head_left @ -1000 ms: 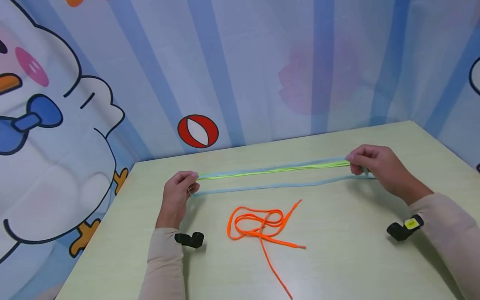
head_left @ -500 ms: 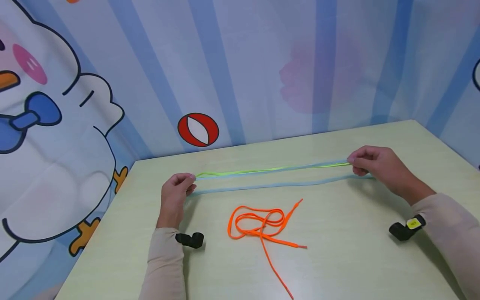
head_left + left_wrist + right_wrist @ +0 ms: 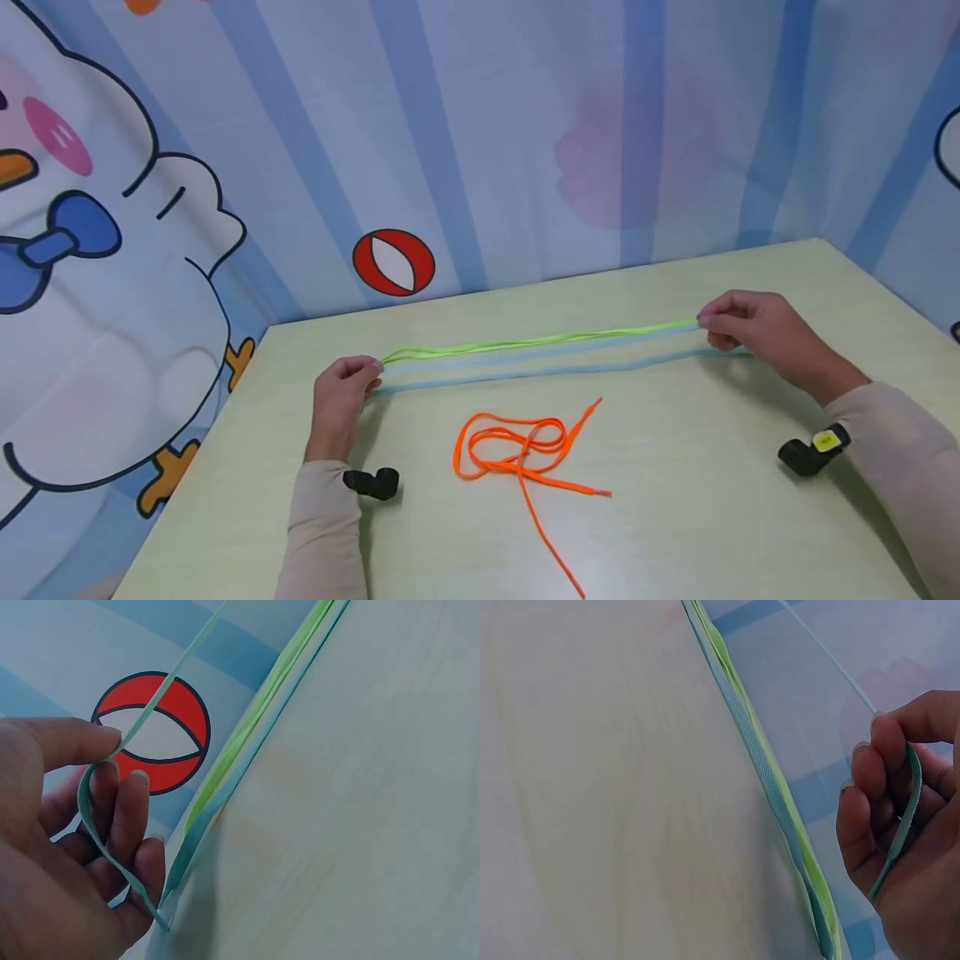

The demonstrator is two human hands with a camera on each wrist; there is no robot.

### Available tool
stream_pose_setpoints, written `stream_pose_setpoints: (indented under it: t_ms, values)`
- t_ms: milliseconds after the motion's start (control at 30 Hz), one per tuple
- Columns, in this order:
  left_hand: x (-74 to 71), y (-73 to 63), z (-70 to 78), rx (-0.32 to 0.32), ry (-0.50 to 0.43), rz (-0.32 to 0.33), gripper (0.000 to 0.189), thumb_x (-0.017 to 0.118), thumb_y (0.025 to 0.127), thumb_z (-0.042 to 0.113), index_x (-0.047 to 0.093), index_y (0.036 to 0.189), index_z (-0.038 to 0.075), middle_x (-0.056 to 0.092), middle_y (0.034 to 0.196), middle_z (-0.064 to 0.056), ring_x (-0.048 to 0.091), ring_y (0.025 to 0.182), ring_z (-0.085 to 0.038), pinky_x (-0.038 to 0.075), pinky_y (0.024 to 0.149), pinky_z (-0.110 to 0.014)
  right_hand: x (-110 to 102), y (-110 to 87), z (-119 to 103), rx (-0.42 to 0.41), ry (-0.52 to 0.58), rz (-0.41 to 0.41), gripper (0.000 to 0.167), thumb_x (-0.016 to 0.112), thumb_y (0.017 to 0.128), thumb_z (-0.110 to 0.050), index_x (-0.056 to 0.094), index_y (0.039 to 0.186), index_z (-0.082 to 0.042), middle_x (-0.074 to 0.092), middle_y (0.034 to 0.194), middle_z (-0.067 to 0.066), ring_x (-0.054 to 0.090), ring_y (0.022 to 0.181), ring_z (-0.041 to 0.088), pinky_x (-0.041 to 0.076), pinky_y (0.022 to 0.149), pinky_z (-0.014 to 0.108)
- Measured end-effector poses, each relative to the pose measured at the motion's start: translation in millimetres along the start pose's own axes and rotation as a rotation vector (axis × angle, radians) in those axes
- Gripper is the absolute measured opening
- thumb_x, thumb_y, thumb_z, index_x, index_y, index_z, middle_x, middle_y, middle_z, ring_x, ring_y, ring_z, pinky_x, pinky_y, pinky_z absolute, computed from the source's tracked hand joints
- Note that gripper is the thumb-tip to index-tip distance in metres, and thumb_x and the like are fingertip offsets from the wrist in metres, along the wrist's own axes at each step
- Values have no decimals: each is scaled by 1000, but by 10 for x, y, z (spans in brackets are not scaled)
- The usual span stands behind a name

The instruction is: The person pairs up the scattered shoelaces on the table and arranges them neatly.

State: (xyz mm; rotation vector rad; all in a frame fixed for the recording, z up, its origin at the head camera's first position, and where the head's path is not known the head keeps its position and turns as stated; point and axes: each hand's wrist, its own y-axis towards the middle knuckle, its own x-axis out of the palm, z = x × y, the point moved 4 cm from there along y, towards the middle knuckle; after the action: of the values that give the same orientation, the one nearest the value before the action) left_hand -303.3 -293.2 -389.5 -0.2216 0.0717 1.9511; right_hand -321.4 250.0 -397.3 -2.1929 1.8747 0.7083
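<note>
My left hand (image 3: 337, 404) pinches one end of a light blue shoelace (image 3: 645, 336) between thumb and forefinger. At its other end my right hand (image 3: 757, 329) pinches the same lace, so it runs nearly straight between the hands. In both wrist views, a loose tip of the lace (image 3: 909, 814) trails into each palm. On the table behind it lies a yellow-green shoelace (image 3: 510, 345), its strands side by side. A second light blue shoelace (image 3: 540, 372) lies stretched along the table on the near side. The right hand partly covers its right end.
An orange shoelace (image 3: 573, 486) lies loosely looped on the pale table (image 3: 675, 533), between the forearms, one strand trailing towards the front. Black wrist cameras sit on both sleeves. A printed cartoon curtain (image 3: 510, 150) hangs right behind the table's back edge.
My left hand has moved a little left and towards me with its lace end. The held blue lace now shows below the yellow-green one. The right hand has hardly moved.
</note>
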Motion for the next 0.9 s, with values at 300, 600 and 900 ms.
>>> stream_pose_setpoints:
  t_ms: [300, 600, 900]
  values:
    - [-11, 13, -14, 30, 49, 1, 23, 69, 93, 11, 64, 111, -3, 60, 106, -7, 62, 97, -22, 48, 96, -34, -73, 22, 63, 37, -77, -19, 33, 55, 104, -27, 60, 116, 4, 61, 84, 13, 56, 76, 28, 48, 68, 33]
    - [-15, 25, -31, 44, 195, 8, 22, 70, 92, 18, 66, 107, 2, 61, 102, -7, 54, 96, -22, 39, 85, -33, -101, 11, 94, 67, -167, -27, 33, 55, 104, -30, 61, 114, 1, 58, 80, 11, 52, 75, 27, 43, 63, 34]
    - [12, 18, -40, 61, 244, 0, 23, 70, 92, 19, 65, 108, 3, 59, 99, -8, 50, 93, -22, 39, 80, -34, -98, 27, 97, 52, -318, -33, 26, 57, 101, -24, 65, 108, -1, 63, 87, 9, 52, 74, 21, 43, 63, 33]
